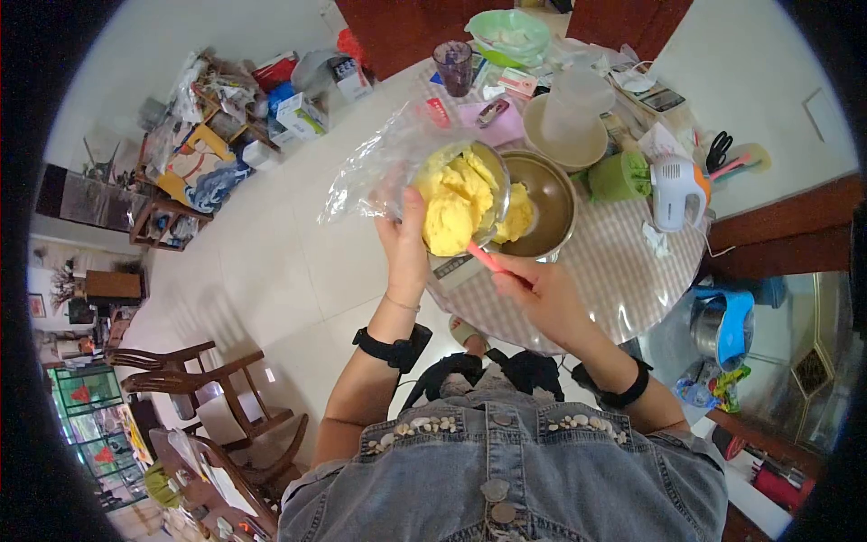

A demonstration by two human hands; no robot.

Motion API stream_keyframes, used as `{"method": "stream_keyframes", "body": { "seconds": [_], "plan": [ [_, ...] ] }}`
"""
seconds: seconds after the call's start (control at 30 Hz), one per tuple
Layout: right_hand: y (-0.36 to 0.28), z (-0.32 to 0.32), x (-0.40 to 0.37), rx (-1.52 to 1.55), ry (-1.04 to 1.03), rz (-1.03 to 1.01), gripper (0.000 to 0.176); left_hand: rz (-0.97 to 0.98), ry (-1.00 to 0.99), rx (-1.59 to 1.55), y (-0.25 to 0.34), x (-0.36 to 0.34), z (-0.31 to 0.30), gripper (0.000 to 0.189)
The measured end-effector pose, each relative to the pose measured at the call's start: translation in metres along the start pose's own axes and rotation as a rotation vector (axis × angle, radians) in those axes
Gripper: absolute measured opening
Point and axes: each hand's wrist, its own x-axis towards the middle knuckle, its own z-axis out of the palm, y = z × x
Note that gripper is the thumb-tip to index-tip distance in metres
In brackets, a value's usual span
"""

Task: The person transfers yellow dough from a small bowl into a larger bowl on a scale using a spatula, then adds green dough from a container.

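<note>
My left hand grips a clear glass bowl by its left side and tilts it toward the right. A thick, soft yellow mass fills much of it, and clear plastic film hangs off its far left side. Closed round the pink handle of a spatula is my right hand; the tool's head is hidden at the yellow mass. Just right of the glass bowl, partly beneath its edge, a metal bowl stands on the table with a yellow lump inside.
The round table has a checked cover. On it are a white hand mixer, a green cup, a pale bowl, a purple glass and a green basket. Wooden chairs stand at the lower left.
</note>
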Motion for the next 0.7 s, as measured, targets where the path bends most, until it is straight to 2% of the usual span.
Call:
{"method": "stream_keyframes", "body": {
  "seconds": [0.07, 0.1, 0.17, 0.2, 0.27, 0.5, 0.57, 0.7],
  "plan": [
    [0.000, 0.002, 0.000, 0.245, -0.094, 0.135, 0.033, -0.024, 0.023, 0.002, -0.006, -0.003, -0.003, 0.056],
    [0.000, 0.004, -0.001, 0.246, -0.091, 0.136, 0.033, -0.025, 0.020, 0.002, -0.009, -0.005, -0.006, 0.056],
    [0.000, 0.006, -0.004, 0.719, -0.165, 0.348, 0.036, -0.156, 0.036, -0.005, -0.014, -0.007, -0.011, 0.055],
    [0.000, 0.008, -0.006, 0.720, -0.165, 0.348, 0.036, -0.156, 0.036, -0.005, -0.017, -0.006, -0.010, 0.055],
    [0.000, 0.011, -0.007, 0.881, -0.145, 0.437, 0.040, -0.036, 0.105, 0.017, -0.023, -0.003, -0.007, 0.055],
    [0.012, 0.029, -0.012, 1.025, -0.085, 0.389, 0.036, -0.056, 0.102, -0.049, -0.019, -0.007, -0.006, 0.059],
    [0.011, 0.032, -0.011, 1.084, -0.050, 0.441, 0.036, -0.062, 0.097, 0.002, -0.020, -0.010, -0.007, 0.060],
    [0.015, 0.033, -0.009, 1.148, -0.055, 0.396, 0.038, -0.015, 0.104, 0.041, -0.021, -0.011, -0.005, 0.061]
  ]
}}
